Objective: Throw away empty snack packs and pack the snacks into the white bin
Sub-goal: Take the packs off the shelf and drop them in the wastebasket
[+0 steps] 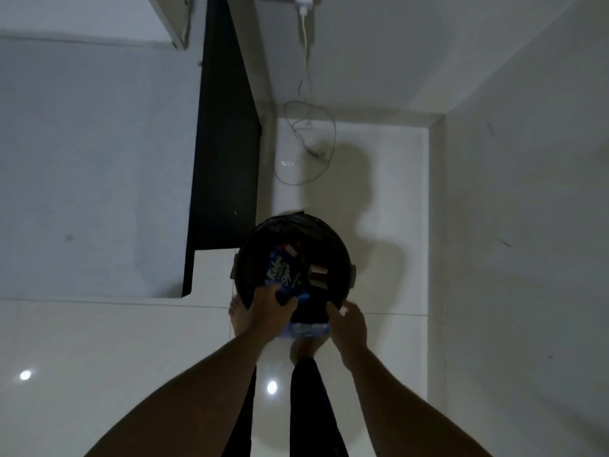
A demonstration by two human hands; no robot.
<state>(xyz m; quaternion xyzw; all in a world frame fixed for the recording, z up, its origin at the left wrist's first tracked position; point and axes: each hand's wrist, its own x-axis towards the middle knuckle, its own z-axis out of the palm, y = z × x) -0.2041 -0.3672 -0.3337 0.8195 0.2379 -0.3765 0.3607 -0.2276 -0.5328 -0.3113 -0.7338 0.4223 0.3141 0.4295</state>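
Note:
A round black trash bin (342, 258) lined with a dark bag stands on the floor below me. My left hand (268, 308) grips a blue snack pack (280, 275) with pale lettering, held over the bin's near rim. A second bluish pack (308, 329) hangs under both hands. My right hand (349, 321) pinches that pack's right edge at the rim. Small brown and red wrappers (318, 275) lie inside the bin. The white bin is out of sight.
A dark cabinet side (224, 159) rises at the left of the trash bin. A white charger cable (308, 133) trails down the wall to the glossy tiled floor (389, 199). A wall (510, 225) closes off the right. My bare feet stand just behind the trash bin.

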